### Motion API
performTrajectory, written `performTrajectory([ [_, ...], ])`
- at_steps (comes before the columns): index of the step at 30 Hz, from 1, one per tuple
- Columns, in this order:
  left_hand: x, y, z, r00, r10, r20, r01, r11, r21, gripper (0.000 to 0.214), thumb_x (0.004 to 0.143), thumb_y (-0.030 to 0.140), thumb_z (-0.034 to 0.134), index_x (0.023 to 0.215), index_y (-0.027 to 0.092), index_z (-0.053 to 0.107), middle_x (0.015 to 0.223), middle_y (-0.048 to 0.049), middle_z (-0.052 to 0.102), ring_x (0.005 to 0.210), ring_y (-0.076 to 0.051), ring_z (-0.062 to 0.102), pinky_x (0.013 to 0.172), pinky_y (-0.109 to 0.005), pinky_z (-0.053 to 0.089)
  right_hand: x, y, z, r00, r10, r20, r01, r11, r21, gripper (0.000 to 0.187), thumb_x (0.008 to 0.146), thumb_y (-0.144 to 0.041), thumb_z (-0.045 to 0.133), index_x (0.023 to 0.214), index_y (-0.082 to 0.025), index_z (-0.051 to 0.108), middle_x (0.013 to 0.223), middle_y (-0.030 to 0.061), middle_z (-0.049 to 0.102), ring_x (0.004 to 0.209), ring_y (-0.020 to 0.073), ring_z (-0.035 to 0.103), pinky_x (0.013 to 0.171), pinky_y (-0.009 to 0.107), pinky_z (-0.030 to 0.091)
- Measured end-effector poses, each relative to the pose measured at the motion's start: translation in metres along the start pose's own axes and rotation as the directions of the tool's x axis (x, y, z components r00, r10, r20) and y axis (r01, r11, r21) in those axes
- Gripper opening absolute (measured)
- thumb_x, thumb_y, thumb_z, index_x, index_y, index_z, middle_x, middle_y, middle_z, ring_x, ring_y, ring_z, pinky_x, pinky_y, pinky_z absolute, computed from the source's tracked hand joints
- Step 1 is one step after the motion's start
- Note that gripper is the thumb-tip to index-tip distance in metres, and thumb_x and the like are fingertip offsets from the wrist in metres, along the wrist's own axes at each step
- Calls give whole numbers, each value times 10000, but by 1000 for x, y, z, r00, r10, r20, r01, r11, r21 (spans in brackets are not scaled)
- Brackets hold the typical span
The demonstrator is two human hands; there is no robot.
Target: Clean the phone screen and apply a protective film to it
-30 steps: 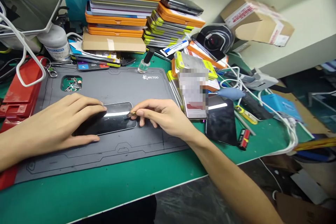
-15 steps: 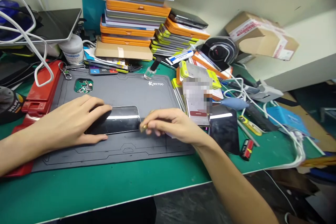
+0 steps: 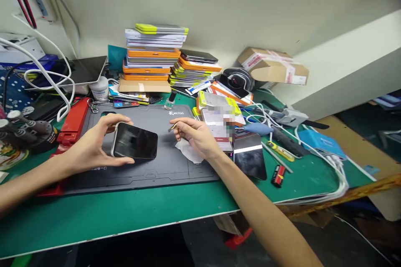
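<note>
A smartphone [image 3: 136, 142] with a dark screen is raised and tilted over the grey work mat [image 3: 147, 177]. My left hand [image 3: 108, 139] grips it at its left end, thumb along the near side and fingers along the far side. Off to the right, my right hand [image 3: 196, 135] is closed in a pinch on a small brass-coloured tool [image 3: 174, 126], whose exact kind is too small to tell. A crumpled white tissue [image 3: 189, 150] shows beneath that hand. Between phone and tool there is a gap.
Behind the mat stand a small glass bottle [image 3: 169, 102] and a stack of orange and white cases [image 3: 150, 64]. On the right lie a dark glass panel [image 3: 250, 158], a yellow cutter [image 3: 280, 150] and white cables [image 3: 341, 187]. A red clamp-like holder [image 3: 73, 123] borders the left.
My left hand has lifted the phone from the mat and tilted its screen towards me. My right hand has drawn away from the phone's end, tool still pinched. The camera view has shifted.
</note>
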State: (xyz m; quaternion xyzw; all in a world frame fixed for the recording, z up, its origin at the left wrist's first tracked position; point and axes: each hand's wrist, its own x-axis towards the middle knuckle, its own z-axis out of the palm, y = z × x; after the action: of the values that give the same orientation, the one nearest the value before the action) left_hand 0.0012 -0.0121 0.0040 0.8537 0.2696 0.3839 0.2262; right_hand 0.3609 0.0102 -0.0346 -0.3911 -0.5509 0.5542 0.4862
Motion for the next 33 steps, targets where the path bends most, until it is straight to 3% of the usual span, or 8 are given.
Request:
performTrajectory([
  [5,8,32,16,1000,-16,-27,12,989,-146,1074,855,609,1023,1749,385,472,1571,-138,713,1451,-320,754,1299,-499,616,1,-1,1,993,-108,-55,104,992,-66,521,903,-739,926,1004,-230,881,775,-3,710,645,135,633,569,283,556],
  [9,12,45,32,999,33,-2,-33,999,-32,1016,894,688,951,1761,405,505,1503,-134,698,1394,-338,742,1194,-519,679,-18,-20,14,969,-227,-99,212,967,-144,429,1004,-659,878,994,-231,847,824,4,725,667,146,675,593,300,600],
  [12,8,45,41,996,84,-25,-84,996,9,1038,913,681,944,1784,392,458,1466,-140,675,1346,-328,721,1133,-517,692,-43,-37,38,921,-372,-115,345,917,-200,320,1132,-556,755,1045,-256,824,859,2,742,657,150,690,623,324,628],
  [15,0,44,46,988,148,-49,-146,988,43,1113,880,716,953,1795,363,426,1437,-138,661,1297,-312,709,1071,-471,704,-61,-49,69,698,-716,-26,660,656,-367,158,1189,-358,681,1164,-279,815,925,20,800,723,180,748,689,357,658],
  [17,-4,44,47,980,193,-49,-189,979,73,1144,875,715,955,1806,338,408,1434,-141,656,1281,-307,705,1049,-447,707,-65,-55,86,567,-824,-9,751,521,-404,156,1199,-318,650,1225,-287,800,927,22,817,765,209,774,711,378,669],
  [22,-3,44,46,974,221,-38,-216,971,103,1178,861,719,961,1818,347,384,1450,-139,655,1277,-315,704,1063,-466,696,-62,-57,106,423,-905,48,831,366,-418,188,1222,-273,598,1258,-225,777,896,24,820,752,201,766,667,344,662],
  [27,-1,42,44,978,206,-38,-201,974,100,1189,842,747,961,1811,359,394,1447,-134,661,1276,-313,700,1070,-475,688,-60,-51,115,368,-930,7,823,322,-468,199,1225,-219,583,1252,-197,778,874,17,812,728,185,767,626,319,662],
  [33,0,44,42,981,192,-6,-190,975,117,1186,840,772,954,1803,399,369,1443,-130,653,1268,-324,715,1059,-489,700,-60,-51,116,405,-914,25,806,344,-482,197,1221,-232,596,1266,-196,785,895,27,836,772,187,786,666,325,686],
])
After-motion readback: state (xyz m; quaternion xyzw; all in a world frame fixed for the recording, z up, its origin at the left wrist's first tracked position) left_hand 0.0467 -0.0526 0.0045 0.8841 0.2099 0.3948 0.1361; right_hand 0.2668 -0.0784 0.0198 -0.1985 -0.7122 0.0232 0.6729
